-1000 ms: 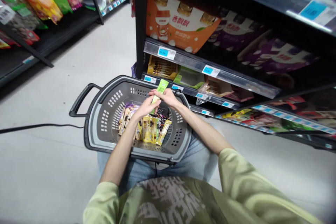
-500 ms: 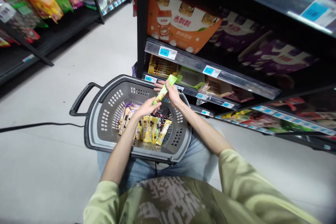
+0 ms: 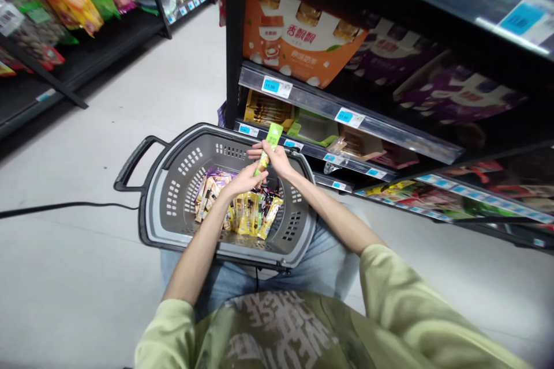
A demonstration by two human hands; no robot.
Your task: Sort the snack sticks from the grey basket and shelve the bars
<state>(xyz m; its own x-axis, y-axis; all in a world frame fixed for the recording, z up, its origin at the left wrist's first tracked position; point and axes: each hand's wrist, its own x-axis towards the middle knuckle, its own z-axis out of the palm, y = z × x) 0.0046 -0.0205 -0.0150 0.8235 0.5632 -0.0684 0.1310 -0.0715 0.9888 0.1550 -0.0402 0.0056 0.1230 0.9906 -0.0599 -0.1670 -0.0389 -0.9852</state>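
The green sachet (image 3: pixel 273 135) slants over the basket (image 3: pixel 152 199), its lower end pinched in the fingers of the left hand (image 3: pixel 244 179). Higher up, the thumb of the right hand (image 3: pixel 277 160) clamps it against outstretched fingers.

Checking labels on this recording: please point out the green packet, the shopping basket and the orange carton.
Green packet (image 3: pixel 273 136): head view, on its upper end.
Shopping basket (image 3: pixel 209 153): head view, on its inner wall.
Orange carton (image 3: pixel 303 49): head view, on its printed front.

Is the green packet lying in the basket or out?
Out: the left hand and right hand hold the green stick packet up, above the yellow stick packets lying in the shopping basket.
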